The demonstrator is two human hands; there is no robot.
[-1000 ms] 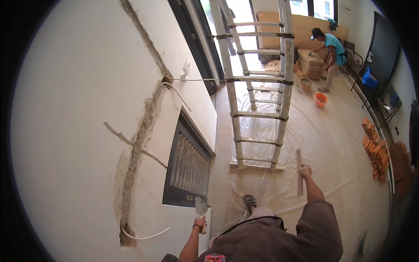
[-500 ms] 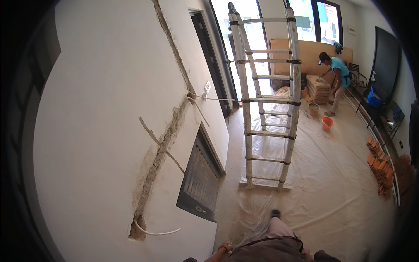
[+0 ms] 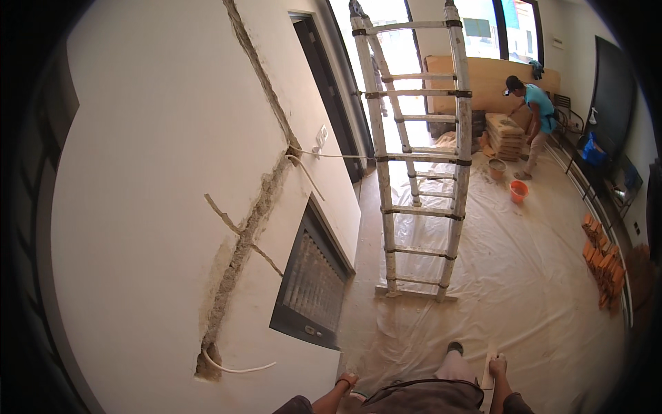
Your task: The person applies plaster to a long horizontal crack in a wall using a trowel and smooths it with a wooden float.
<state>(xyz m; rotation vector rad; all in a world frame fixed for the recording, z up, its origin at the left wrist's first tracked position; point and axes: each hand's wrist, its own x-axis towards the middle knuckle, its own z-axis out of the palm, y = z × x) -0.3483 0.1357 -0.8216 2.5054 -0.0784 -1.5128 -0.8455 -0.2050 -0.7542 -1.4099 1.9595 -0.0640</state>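
The right grip (image 3: 498, 364) is closed on a pale board (image 3: 489, 376), just to its left; it shows more clearly than half a second ago, so the hold can be checked. The left grip (image 3: 348, 380) is curled (round what, I cannot tell). Ahead, between both, a ladder (image 3: 388, 234) stands; left of them, a groove (image 3: 234, 265) scars the wall (image 3: 138, 207). No writing is readable.

wall (image 3: 138, 207) left, panel (image 3: 314, 276) low in it | ladder (image 3: 459, 186) centre, apparently on sheeting (image 3: 524, 276) | co-worker (image 3: 540, 103) behind ladder, rightward | brick pile (image 3: 605, 272) far right | tool (image 3: 488, 377) in right hand (image 3: 499, 366)
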